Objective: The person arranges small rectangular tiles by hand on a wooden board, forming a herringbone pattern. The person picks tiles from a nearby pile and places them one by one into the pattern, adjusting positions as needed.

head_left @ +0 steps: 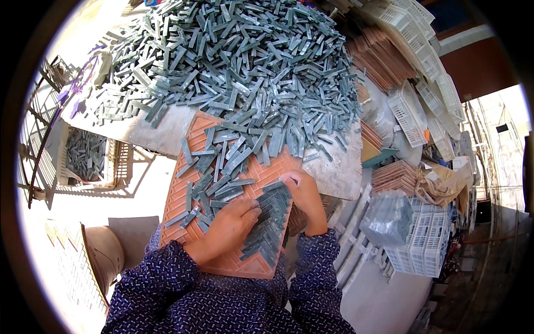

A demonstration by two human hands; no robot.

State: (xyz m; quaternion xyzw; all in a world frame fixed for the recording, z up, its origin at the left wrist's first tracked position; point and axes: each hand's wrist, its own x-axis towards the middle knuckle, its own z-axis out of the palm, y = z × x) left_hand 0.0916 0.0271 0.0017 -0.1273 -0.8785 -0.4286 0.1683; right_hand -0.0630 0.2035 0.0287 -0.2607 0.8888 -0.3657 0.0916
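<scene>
Left hand [231, 222] and right hand [303, 195] lie flat, fingers loose, on small grey tile strips [272, 220] in the orange herringbone tray [183, 195]; strips look stiff, light, brittle, best pinched by long edges.

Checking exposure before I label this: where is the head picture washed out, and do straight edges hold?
Head view: sunlit ground at left glares almost white; orange tray and grey strips are evenly lit; table edge bows near the dark fisheye rim.
</scene>
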